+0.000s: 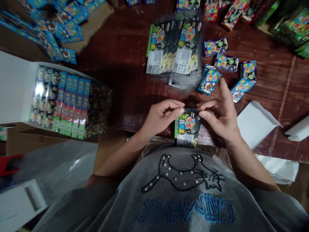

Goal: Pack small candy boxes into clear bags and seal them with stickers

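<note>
A printed candy packet (187,127), dark with a green left edge and a white label, hangs at the table's front edge against my shirt. Thumb and fingers of my left hand (164,117) pinch its upper left corner. At the upper right corner, my right hand (220,112) pinches it too, with the index finger raised. Just beyond lies a fanned stack of similar flat packets (173,48). Small blue candy boxes (209,82) and purple candy boxes (215,47) lie past my right hand.
On the left, a white carton (18,88) holds rows of colourful packs (74,103). Blue boxes fill a cardboard box (98,17) at the upper left. Red boxes (235,14) and green packs (295,27) lie at the far right. White paper (257,124) sits by my right forearm.
</note>
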`<state>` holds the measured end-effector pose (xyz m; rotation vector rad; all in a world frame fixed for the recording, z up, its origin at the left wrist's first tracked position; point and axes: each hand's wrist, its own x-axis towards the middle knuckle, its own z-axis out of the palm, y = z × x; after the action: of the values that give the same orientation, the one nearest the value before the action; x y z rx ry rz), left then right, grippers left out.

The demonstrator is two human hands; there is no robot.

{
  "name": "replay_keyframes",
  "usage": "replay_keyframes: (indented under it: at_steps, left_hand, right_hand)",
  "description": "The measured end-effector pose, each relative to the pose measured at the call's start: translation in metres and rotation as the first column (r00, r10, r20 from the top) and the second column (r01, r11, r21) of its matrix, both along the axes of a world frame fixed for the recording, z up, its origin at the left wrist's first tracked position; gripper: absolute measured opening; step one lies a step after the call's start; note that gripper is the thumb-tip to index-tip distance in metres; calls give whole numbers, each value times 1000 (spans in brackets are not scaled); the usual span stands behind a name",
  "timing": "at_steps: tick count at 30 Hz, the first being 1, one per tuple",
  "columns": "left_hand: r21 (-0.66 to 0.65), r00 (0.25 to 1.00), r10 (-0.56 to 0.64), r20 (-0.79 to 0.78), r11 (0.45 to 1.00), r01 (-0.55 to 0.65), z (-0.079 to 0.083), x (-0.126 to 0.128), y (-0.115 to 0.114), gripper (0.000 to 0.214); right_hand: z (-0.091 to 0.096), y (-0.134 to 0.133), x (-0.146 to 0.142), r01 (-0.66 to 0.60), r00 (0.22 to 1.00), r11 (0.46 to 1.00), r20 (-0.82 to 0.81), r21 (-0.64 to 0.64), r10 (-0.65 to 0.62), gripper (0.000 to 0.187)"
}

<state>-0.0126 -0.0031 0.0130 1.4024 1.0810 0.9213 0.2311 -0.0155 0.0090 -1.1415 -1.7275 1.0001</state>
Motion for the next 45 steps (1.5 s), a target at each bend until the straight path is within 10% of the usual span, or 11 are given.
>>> replay_keyframes:
  at_steps: [10,18,23,32,38,43,45]
  left_hand:
    - [-70,997,-52,-61,996,47,22,7,15,13]
    - [-35,994,-104,47,994,105,9,11,10,9]
    - [-2,994,-105,-17,994,105,12,16,12,6]
    - [-21,999,-30,-10,999,30,23,12,3,4]
    - [89,977,137,-166,988,-124,25,-51,31,13]
    - [278,830,382,-405,917,-286,7,-127,73,14]
    - [378,791,451,-413,875,-301,8,-130,76,18]
  right_hand:
    - [20,5,3,86,996,983,26,-164,-83,102]
    - [49,14,34,-46,992,999,113,-25,49,40]
    - [70,36,26,-321,894,939,287,-125,344,18]
    - [65,27,5,-199,874,975,467,97,132,25]
    - [48,76,-39,-358,795,916,572,178,200,33]
    - [14,145,-100,-310,634,941,767,136,99,89]
    - [5,159,-116,-390,570,909,814,146,114,73]
